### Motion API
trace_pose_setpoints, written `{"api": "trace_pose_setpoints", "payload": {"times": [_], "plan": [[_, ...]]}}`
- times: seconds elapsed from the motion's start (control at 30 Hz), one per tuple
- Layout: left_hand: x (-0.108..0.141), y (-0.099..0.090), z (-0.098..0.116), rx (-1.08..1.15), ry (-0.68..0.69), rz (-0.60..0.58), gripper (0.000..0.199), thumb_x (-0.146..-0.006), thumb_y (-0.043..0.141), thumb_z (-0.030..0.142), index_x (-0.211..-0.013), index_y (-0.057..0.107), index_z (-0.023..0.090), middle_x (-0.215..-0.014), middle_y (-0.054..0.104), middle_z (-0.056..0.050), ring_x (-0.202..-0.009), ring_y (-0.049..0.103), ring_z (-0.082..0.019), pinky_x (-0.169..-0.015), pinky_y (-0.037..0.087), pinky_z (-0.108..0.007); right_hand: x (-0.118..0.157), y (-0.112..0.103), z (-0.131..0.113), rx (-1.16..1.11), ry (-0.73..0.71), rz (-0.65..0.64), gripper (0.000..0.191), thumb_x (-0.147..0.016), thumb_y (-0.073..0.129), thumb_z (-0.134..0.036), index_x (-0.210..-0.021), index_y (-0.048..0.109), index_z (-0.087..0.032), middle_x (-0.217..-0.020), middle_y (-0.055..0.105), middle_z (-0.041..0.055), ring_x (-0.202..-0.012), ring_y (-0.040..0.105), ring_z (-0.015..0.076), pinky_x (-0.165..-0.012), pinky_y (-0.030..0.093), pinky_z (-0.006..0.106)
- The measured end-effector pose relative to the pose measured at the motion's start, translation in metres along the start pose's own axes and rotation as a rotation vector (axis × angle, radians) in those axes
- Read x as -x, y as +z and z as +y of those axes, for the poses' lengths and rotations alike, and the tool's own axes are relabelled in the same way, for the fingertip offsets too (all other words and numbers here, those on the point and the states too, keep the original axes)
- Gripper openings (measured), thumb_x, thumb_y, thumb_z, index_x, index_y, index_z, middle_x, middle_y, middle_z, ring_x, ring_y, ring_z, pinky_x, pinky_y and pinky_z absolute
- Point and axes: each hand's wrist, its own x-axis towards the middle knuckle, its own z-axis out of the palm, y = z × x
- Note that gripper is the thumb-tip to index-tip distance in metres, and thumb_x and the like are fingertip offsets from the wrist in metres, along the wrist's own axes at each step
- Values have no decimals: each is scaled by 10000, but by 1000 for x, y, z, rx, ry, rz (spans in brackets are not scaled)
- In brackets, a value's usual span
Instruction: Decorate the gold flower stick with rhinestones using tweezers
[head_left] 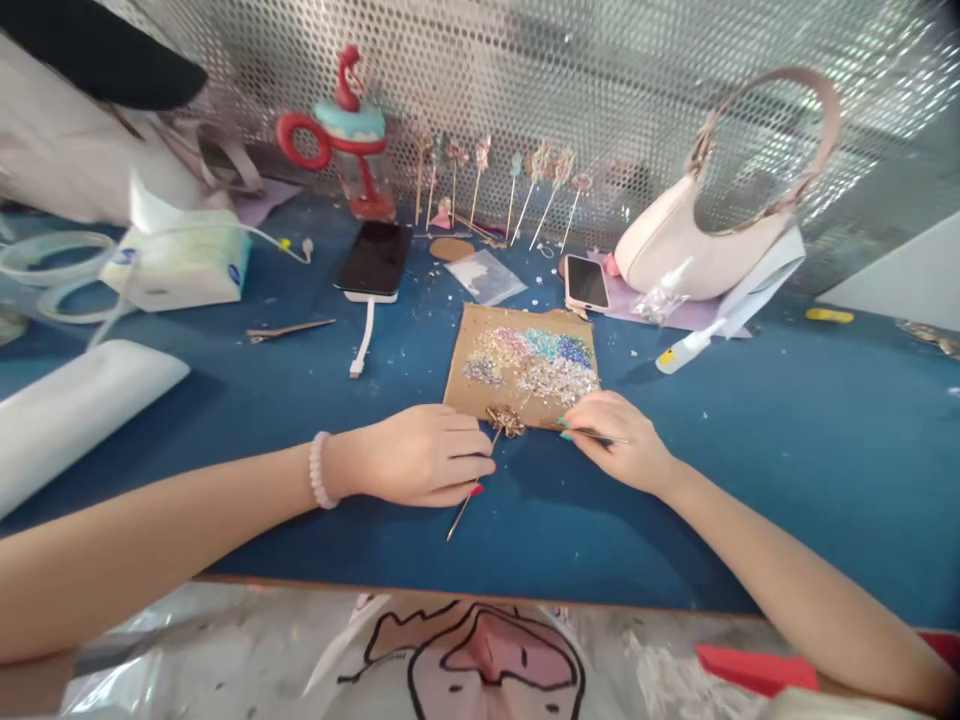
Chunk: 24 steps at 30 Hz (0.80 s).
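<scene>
- Head view: left hand (429, 456) pinches stick (459, 519); right hand (624, 440) grips thin tool (604, 437);
- Ornament (507, 420) at near edge of board (462, 382) looks light, fragile; best held by stick.

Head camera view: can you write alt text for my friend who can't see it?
A person's left hand holds a stick with a gold-brown top, and the right hand holds a thin tool, by cardboard bearing colourful bits on a blue table. Behind stand decorated sticks and a pale handbag.
</scene>
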Motion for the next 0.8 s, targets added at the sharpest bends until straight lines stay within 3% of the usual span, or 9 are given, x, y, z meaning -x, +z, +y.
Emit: {"api": "trace_pose_setpoints", "payload": {"times": [0.1,0.2,0.43,0.57,0.8], "plan": [[-6,-1,4,-41,-172,-56,296,-941,455,374,-833,621,153,-750,643,-46,-629,580,-169,-544,397,-294,0,-2,1,24,-56,-25,38,-859,592,-147,-881,605,-175,-809,686,43,-784,629,162,-766,519,343],[-9,0,5,-56,-241,-101,296,-915,492,389,-734,565,167,-655,597,-14,-562,552,-153,-509,378,-277,-1,-4,2,36,-111,-52,48,-863,584,-143,-900,601,-168,-827,679,50,-797,623,158,-762,521,338],[-8,-4,7,-56,-315,-186,204,-850,481,254,-662,524,186,-627,592,0,-556,566,-150,-490,374,-272,-2,-7,0,78,-176,-57,94,-859,581,-125,-946,600,-156,-827,677,55,-809,614,167,-749,526,344],[-8,-9,13,-89,-426,-238,177,-805,478,197,-632,515,178,-592,605,-3,-522,581,-153,-473,357,-259,-3,-7,-1,106,-209,-58,134,-851,591,-117,-984,603,-137,-838,681,66,-820,615,176,-736,523,346],[-1,-14,18,-146,-569,-301,193,-825,452,177,-659,548,158,-605,644,-42,-533,620,-197,-475,350,-280,-5,-11,-3,172,-247,-95,143,-860,585,-124,-1002,593,-139,-842,684,59,-819,610,178,-726,517,347]]}}
